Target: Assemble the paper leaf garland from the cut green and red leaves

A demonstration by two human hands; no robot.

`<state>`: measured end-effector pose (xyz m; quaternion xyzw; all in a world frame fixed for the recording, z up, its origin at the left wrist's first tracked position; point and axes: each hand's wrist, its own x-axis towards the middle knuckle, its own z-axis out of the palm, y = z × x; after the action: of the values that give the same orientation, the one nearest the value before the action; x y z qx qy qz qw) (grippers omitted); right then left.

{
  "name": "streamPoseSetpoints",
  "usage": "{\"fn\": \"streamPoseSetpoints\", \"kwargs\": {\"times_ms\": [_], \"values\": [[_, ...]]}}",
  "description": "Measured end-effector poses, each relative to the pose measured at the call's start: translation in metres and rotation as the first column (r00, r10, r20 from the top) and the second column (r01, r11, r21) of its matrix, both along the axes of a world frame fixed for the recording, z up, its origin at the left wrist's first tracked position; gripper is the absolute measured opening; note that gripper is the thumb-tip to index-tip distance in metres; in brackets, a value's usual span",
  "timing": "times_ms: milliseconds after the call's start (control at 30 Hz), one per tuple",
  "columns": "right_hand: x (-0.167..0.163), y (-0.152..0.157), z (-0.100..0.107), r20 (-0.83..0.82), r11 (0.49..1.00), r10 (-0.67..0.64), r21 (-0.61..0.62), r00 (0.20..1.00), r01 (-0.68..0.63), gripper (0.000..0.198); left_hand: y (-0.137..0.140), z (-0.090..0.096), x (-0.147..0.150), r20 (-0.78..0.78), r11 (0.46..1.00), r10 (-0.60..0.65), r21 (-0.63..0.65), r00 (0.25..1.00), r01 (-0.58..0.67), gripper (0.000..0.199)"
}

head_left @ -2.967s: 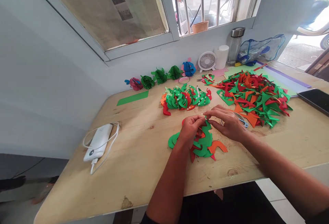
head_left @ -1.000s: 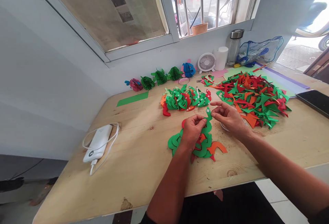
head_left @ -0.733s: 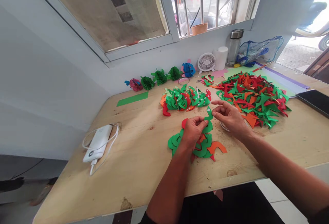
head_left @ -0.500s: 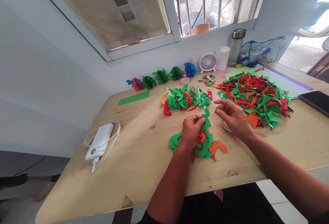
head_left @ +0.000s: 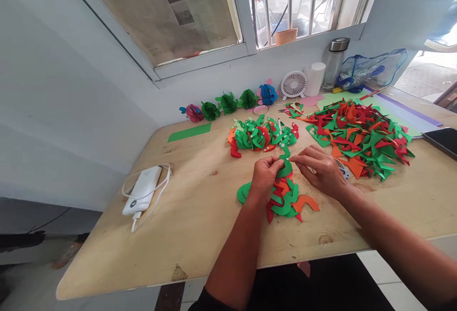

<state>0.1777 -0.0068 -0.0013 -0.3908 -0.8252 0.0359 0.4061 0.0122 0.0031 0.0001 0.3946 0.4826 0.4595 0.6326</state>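
My left hand [head_left: 266, 178] pinches a curved green paper cutout [head_left: 284, 169] between thumb and fingers. Its upper end points away from me and bears a small white square. From the right, my right hand [head_left: 317, 168] meets the cutout's edge with thumb and forefinger closed; a tiny white scrap [head_left: 290, 160] shows at the fingertips. Beneath my left hand lies a loose heap of green, red and orange curved cutouts [head_left: 285, 204], partly covered by it. Just beyond is a pile of similar cutouts [head_left: 253, 135], several with white squares on them.
A big heap of paper offcuts [head_left: 360, 135] lies to the right, beside a phone [head_left: 442, 140]. Partly behind my right hand is a pale ring-shaped thing [head_left: 344, 170]. Paper ornaments [head_left: 227, 103], a small fan [head_left: 293, 84] and a bottle [head_left: 335, 63] line the wall. A power bank [head_left: 143, 189] lies left.
My right hand has moved left to the green cutout, and its fingers have closed at the edge. My left hand still holds the cutout. The view has shifted slightly.
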Motion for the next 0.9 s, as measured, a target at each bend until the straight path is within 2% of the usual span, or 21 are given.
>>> {"fn": "streamPoseSetpoints", "kwargs": {"times_ms": [133,267,333,433,533,700,900], "values": [[-0.001,-0.001,0.001,0.004,1.000,0.007,0.002,1.000,-0.007,0.019,0.000,-0.002,-0.001,-0.020,1.000,-0.004,0.012,1.000,0.004,0.021],[-0.004,-0.003,0.004,-0.177,0.988,0.031,-0.145,0.984,-0.057,0.015,-0.001,0.001,0.000,-0.017,0.999,0.008,0.053,1.000,-0.008,0.019],[-0.005,-0.002,0.004,-0.266,0.957,0.000,-0.278,0.964,-0.077,0.013,-0.002,0.003,0.001,-0.015,0.996,0.010,0.092,1.000,-0.008,0.016],[-0.005,0.000,0.001,-0.343,0.878,-0.082,-0.470,0.936,-0.095,0.013,-0.002,0.004,0.002,-0.028,0.989,-0.009,0.145,1.000,0.013,0.015],[-0.005,0.003,-0.002,-0.391,0.814,-0.135,-0.567,0.910,-0.123,0.017,-0.001,0.002,0.003,-0.055,0.980,-0.047,0.189,0.997,0.056,0.014],[-0.006,0.003,-0.001,-0.377,0.780,-0.188,-0.618,0.907,-0.095,0.020,0.001,-0.006,0.004,-0.118,0.969,-0.033,0.240,0.992,0.061,0.013],[-0.007,0.001,0.001,-0.307,0.822,-0.196,-0.569,0.931,-0.014,0.024,0.002,-0.014,0.006,-0.192,0.966,-0.009,0.251,0.981,0.058,0.015]]}}
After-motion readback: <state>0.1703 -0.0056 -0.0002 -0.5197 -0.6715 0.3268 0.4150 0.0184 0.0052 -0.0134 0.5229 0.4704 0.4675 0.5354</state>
